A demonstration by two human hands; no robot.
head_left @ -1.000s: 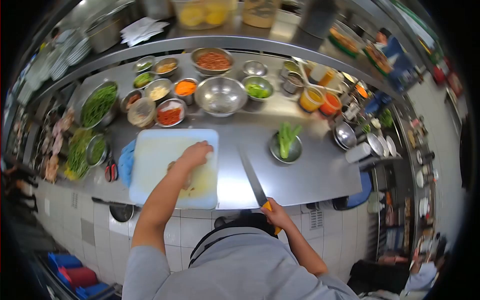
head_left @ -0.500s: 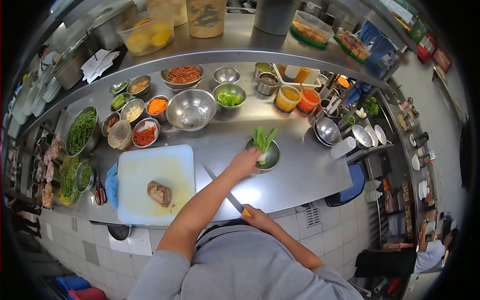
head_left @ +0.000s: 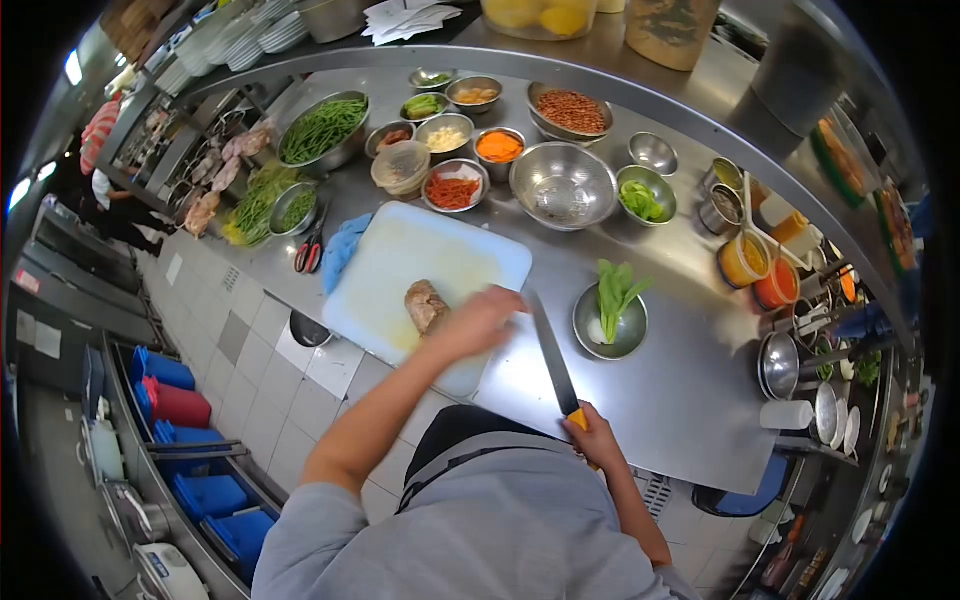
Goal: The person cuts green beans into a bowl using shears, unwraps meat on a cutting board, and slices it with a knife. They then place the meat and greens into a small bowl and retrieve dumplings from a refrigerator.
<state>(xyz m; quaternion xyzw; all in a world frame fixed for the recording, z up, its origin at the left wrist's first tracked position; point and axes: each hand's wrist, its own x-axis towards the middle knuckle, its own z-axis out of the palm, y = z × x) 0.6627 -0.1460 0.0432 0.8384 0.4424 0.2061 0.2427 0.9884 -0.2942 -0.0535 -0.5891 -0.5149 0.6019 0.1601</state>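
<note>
My left hand (head_left: 482,322), blurred by motion, is over the right part of the white cutting board (head_left: 470,245), its fingers apart with nothing visible in them. Just left of it, a brown piece of meat (head_left: 426,306) lies on the board. My right hand (head_left: 594,438) is closed round the yellow handle of a knife (head_left: 552,350), whose long blade points away from me beside the board. Right of the blade, a leafy green vegetable (head_left: 613,298) with a white stem stands in a metal bowl (head_left: 634,338).
Bowls of green beans (head_left: 325,130), red strips (head_left: 453,192) and orange slices (head_left: 499,147) line the back, beside a large metal bowl (head_left: 563,186). Scissors (head_left: 311,247) and a blue cloth (head_left: 344,250) lie left of the board. A shelf (head_left: 640,85) overhangs the counter.
My left hand has let go of the leafy vegetable and moved left from the bowl to the board. The view has turned left; my right hand still holds the knife.
</note>
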